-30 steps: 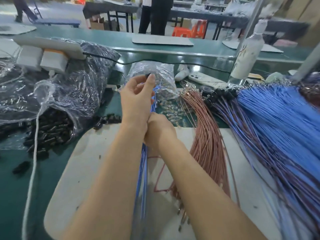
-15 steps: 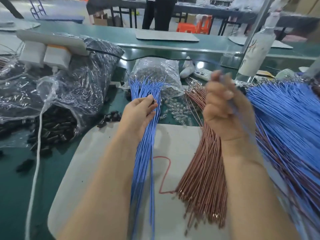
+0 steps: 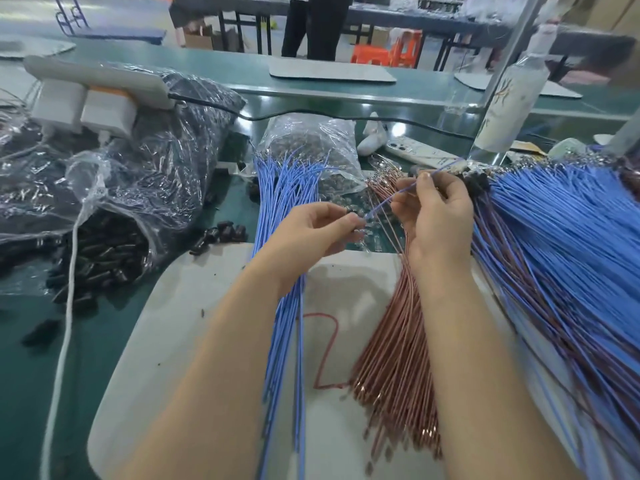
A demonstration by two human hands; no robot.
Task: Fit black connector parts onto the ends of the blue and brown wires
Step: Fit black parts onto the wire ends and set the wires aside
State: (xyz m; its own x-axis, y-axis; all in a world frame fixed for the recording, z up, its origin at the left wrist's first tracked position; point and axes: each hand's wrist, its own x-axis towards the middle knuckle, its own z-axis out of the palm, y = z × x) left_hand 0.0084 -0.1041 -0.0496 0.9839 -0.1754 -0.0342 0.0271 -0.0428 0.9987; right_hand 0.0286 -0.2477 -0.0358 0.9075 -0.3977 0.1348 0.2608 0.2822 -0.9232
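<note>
My left hand (image 3: 320, 230) pinches a small black connector part (image 3: 351, 213) at its fingertips, above the white mat. My right hand (image 3: 434, 209) pinches a single blue wire (image 3: 388, 200), whose near end points at that connector. A loose bundle of blue wires (image 3: 287, 209) lies under my left wrist. A bundle of brown wires (image 3: 394, 341) lies under my right forearm. A large heap of blue and brown wires with black connectors fitted (image 3: 554, 251) spreads to the right.
An open plastic bag spills black connector parts (image 3: 100, 251) at the left, with a few loose ones (image 3: 221, 233) near the white mat (image 3: 180, 334). A clear bag of small parts (image 3: 311, 147), a phone (image 3: 420, 152), a white bottle (image 3: 509, 105) and a white cable (image 3: 65, 327) surround the work area.
My right hand has come down and left from the heap with one blue wire. My left hand has let go of the blue bundle and now pinches a black connector near the wire's end.
</note>
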